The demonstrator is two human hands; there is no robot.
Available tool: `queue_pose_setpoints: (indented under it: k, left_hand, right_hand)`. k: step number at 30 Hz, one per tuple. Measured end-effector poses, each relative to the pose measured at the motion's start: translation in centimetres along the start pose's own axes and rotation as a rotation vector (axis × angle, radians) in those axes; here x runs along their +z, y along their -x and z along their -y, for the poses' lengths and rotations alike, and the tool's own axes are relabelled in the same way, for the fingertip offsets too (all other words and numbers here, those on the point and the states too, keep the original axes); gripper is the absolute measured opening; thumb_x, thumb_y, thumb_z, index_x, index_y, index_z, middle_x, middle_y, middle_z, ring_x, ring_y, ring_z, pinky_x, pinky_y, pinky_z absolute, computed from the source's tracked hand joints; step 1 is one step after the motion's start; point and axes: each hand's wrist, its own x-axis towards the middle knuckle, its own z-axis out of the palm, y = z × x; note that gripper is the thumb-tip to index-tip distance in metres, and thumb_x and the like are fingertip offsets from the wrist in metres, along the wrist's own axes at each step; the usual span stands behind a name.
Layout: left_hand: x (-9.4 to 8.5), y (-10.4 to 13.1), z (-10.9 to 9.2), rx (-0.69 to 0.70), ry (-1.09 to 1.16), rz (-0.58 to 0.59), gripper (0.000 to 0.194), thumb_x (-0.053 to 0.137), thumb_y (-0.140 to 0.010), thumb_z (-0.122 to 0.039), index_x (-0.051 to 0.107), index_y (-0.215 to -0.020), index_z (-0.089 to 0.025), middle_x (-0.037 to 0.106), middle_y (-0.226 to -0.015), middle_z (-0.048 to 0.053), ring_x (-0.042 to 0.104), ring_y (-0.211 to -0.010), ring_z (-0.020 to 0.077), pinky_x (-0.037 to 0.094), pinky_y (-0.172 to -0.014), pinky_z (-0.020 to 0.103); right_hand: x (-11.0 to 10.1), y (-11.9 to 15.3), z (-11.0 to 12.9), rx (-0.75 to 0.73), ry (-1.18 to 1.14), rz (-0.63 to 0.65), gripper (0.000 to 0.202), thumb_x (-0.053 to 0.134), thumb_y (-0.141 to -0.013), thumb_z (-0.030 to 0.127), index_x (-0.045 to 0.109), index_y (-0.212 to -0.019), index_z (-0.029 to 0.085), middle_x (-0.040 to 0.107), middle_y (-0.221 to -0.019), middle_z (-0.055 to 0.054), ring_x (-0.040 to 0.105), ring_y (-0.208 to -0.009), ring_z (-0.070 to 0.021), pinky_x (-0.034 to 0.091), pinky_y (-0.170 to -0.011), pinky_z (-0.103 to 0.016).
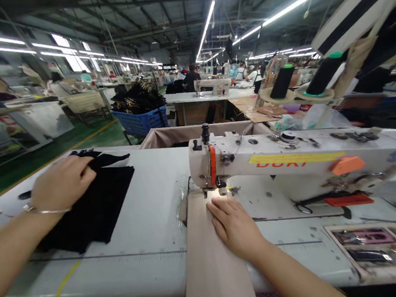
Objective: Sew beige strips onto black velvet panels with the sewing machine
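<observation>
On the white sewing table (149, 228), your left hand (63, 182) lies with fingers curled onto the black fabric stack (95, 209) while your right hand (235, 226) presses flat, fingers extended, on the beige strip (204, 250) just before the sewing machine (290, 156) needle.

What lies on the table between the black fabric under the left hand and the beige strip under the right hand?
In the head view, only bare white table top separates the black fabric from the beige strip; nothing rests there.
</observation>
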Motion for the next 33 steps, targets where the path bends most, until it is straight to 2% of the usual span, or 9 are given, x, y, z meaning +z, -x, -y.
queue_pose_setpoints:
  k: [3,6,9,14,18,21,25,29,33]
  left_hand:
    - [-0.9,4.8,-6.6,0.137,-0.044,0.082,0.037,0.043,-0.089,-0.031,0.058,-0.121,-0.018,0.062,-0.115,0.007,0.054,-0.115,0.0315,0.038,-0.107,0.051]
    - [-0.4,8.8,-12.6,0.331,0.257,0.496,0.025,0.049,-0.090,-0.029,0.070,-0.104,-0.026,0.069,-0.101,0.002,0.064,-0.095,0.0231,0.049,-0.093,0.037]
    - [1.7,8.0,-13.8,0.222,0.502,0.807,0.037,0.034,-0.101,-0.038,0.069,-0.106,-0.027,0.070,-0.100,0.001,0.066,-0.091,0.0177,0.052,-0.086,0.028]
    - [9.2,0.9,-10.2,0.141,0.254,0.486,0.048,0.036,-0.097,-0.044,0.056,-0.129,-0.015,0.056,-0.135,0.014,0.051,-0.126,0.0283,0.036,-0.111,0.042]
    - [13.6,-1.2,-10.2,0.119,0.196,0.447,0.049,0.049,-0.090,-0.051,0.061,-0.116,-0.012,0.060,-0.116,0.019,0.055,-0.112,0.0354,0.042,-0.101,0.050]
    - [13.1,-0.5,-10.7,0.124,0.212,0.451,0.043,0.049,-0.089,-0.054,0.062,-0.101,-0.015,0.062,-0.104,0.015,0.059,-0.101,0.0318,0.045,-0.094,0.045]
    - [9.2,1.0,-11.6,0.040,0.417,0.525,0.045,0.041,-0.093,-0.058,0.060,-0.107,-0.019,0.066,-0.106,0.008,0.061,-0.098,0.0272,0.047,-0.091,0.038]
    - [6.7,2.0,-15.3,0.004,0.606,0.613,0.045,0.034,-0.098,-0.053,0.063,-0.111,-0.022,0.067,-0.109,0.006,0.060,-0.103,0.0256,0.045,-0.098,0.036]
    - [7.4,3.4,-19.4,0.173,0.444,0.578,0.035,0.041,-0.099,-0.039,0.066,-0.115,-0.020,0.062,-0.114,0.009,0.062,-0.100,0.0241,0.047,-0.096,0.038]
  right_hand:
    - [0.0,-0.3,0.2,0.041,0.017,0.006,0.039,0.053,-0.098,0.028,0.051,-0.137,0.026,0.056,-0.131,-0.006,0.049,-0.121,-0.0263,0.038,-0.105,-0.045]
    - [0.2,-0.6,0.3,0.067,0.049,0.006,0.038,0.053,-0.098,0.032,0.052,-0.136,0.028,0.058,-0.130,-0.006,0.050,-0.118,-0.0283,0.041,-0.099,-0.047]
    - [0.5,-0.6,0.3,0.052,0.057,-0.003,0.040,0.053,-0.098,0.032,0.050,-0.138,0.027,0.055,-0.136,-0.006,0.047,-0.124,-0.0279,0.039,-0.102,-0.047]
    - [0.9,-0.3,0.5,0.032,0.069,-0.042,0.043,0.052,-0.098,0.029,0.049,-0.140,0.023,0.051,-0.143,-0.008,0.041,-0.133,-0.0269,0.033,-0.112,-0.047]
    - [1.4,-0.2,0.9,0.071,0.075,-0.059,0.042,0.051,-0.097,0.027,0.049,-0.139,0.021,0.050,-0.143,-0.008,0.040,-0.135,-0.0274,0.031,-0.115,-0.048]
    - [1.6,-0.3,1.0,0.077,0.063,-0.052,0.042,0.051,-0.097,0.025,0.049,-0.139,0.020,0.049,-0.143,-0.009,0.037,-0.136,-0.0285,0.027,-0.118,-0.051]
    - [1.7,-0.5,1.0,0.079,0.046,-0.043,0.043,0.049,-0.097,0.023,0.048,-0.140,0.019,0.049,-0.142,-0.010,0.036,-0.137,-0.0292,0.026,-0.118,-0.054]
    - [1.4,-0.6,1.1,0.069,0.048,-0.048,0.042,0.048,-0.097,0.021,0.048,-0.139,0.019,0.049,-0.141,-0.012,0.036,-0.137,-0.0293,0.027,-0.117,-0.055]
    - [1.2,-0.6,1.2,0.070,0.033,-0.042,0.042,0.046,-0.097,0.018,0.048,-0.139,0.018,0.049,-0.141,-0.012,0.037,-0.136,-0.0278,0.027,-0.118,-0.053]
